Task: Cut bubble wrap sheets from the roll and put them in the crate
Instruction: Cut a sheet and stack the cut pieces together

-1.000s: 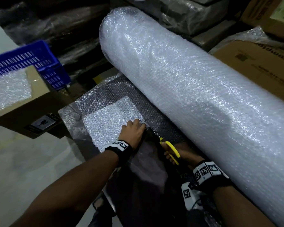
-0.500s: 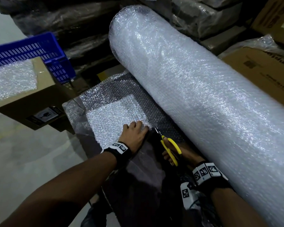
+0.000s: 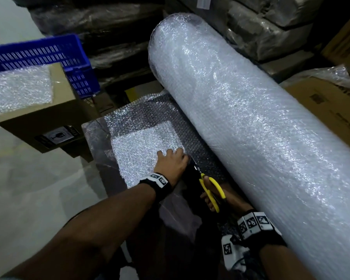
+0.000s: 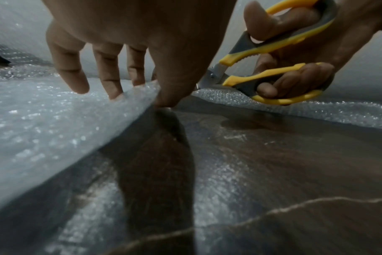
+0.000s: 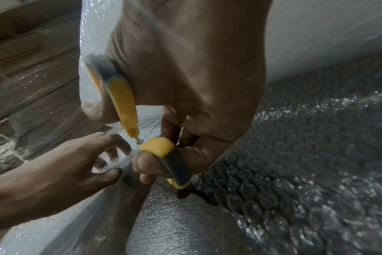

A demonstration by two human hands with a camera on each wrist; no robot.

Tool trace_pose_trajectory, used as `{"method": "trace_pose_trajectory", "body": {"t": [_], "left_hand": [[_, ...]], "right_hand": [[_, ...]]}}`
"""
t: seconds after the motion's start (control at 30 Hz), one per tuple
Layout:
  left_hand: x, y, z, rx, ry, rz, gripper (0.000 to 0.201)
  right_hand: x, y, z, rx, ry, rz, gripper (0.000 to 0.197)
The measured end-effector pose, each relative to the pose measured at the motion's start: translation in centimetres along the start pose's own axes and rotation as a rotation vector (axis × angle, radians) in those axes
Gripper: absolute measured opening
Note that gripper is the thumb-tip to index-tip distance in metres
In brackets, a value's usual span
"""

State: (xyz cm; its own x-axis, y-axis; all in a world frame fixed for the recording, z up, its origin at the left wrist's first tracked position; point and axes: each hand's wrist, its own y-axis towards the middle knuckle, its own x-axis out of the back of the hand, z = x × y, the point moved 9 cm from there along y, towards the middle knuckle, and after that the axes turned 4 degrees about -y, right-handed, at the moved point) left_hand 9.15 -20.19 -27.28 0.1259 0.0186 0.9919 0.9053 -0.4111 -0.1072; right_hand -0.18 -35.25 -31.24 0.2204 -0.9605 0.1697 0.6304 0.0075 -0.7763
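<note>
Same setup as a second ago: left hand pinching the bubble wrap sheet, right hand fingers curled through scissors, handles spread wider, cutting beside the roll.

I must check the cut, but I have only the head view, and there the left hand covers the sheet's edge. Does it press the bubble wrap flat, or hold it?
Observer: It holds it. In the left wrist view the left hand pinches the edge of the bubble wrap sheet, raised off the surface.
Operator: Are the scissors open?
Observer: The handles of the scissors stand apart; the left thumb hides the blades.
Operator: And the grip?
Observer: The right hand has its thumb through one loop and its fingers through the other.
</note>
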Motion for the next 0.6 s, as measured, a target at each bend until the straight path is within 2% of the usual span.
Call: {"method": "trace_pose_trajectory", "body": {"t": [0.17,0.4,0.6], "left_hand": [[-0.1,0.3,-0.2,0.004,-0.006,0.031,0.029],[-0.2,-0.1,-0.3,0.008,0.002,0.03,0.032],[-0.4,-0.7,-0.4,-0.007,-0.031,-0.041,0.025]], "right_hand": [[0.1,0.4,0.3,-0.004,-0.01,-0.009,0.071],[0.4,1.5,0.9,0.057,-0.027,-0.075,0.055],[0.2,1.6,0.8,0.016,-0.014,-0.035,0.074]]}}
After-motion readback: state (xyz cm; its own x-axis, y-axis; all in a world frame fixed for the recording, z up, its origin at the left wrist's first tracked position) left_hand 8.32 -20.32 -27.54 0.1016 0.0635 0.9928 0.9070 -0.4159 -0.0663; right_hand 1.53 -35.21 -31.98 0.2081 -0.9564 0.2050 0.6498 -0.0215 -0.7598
